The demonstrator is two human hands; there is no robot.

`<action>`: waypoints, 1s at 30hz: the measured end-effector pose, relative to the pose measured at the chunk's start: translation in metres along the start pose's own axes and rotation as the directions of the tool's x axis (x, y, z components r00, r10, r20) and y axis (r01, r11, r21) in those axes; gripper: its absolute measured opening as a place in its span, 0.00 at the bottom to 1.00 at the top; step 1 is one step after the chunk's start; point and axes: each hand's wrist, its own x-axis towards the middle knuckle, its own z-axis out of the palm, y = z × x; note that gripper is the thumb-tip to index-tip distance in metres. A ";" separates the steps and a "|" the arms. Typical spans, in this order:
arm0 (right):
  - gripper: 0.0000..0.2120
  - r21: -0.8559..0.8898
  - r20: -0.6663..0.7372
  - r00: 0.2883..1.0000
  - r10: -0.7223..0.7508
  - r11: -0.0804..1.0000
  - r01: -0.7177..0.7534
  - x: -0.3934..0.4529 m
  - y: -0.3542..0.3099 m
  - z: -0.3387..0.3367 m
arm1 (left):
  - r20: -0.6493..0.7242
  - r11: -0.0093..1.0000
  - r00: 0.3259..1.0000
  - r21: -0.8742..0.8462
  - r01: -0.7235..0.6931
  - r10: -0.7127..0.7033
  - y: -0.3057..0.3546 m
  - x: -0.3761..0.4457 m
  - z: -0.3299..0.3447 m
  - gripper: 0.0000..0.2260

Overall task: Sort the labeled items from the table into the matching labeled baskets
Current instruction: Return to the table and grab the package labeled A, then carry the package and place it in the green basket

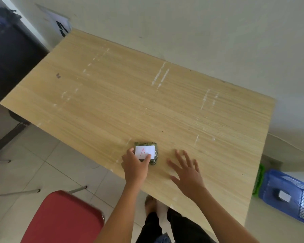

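Note:
A small green foil-wrapped packet (153,146) with a white label marked with a red "A" lies near the front edge of the wooden table (130,88). My left hand (135,166) covers its left side, thumb and fingers closed on the packet and touching the label. To the right of it my right hand (187,171) rests just above the tabletop with fingers spread and nothing in it. On the floor at the right stands a blue basket (270,181) with a dark item bearing a white label inside. A green basket (259,179) peeks out beside it, mostly hidden by the table.
A red chair seat (60,218) sits at the lower left, close to my left arm. Dark furniture (9,55) fills the left side. A white wall runs behind the table. My legs (174,225) show under the table's front edge.

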 end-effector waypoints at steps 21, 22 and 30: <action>0.18 0.987 0.149 0.938 0.314 0.010 -0.160 -0.084 -0.044 -0.087 | 0.495 0.909 0.797 -0.388 -0.155 0.347 0.035 -0.051 -0.064 0.22; 0.16 0.993 0.112 0.943 0.313 -0.065 -0.096 -0.104 -0.046 -0.092 | 0.506 0.891 0.770 -0.419 -0.174 0.389 0.041 -0.064 -0.068 0.23; 0.13 0.938 -0.133 0.853 0.505 -0.214 0.273 -0.226 -0.048 -0.109 | 0.634 0.812 0.536 -0.550 -0.194 0.557 0.074 -0.163 -0.054 0.14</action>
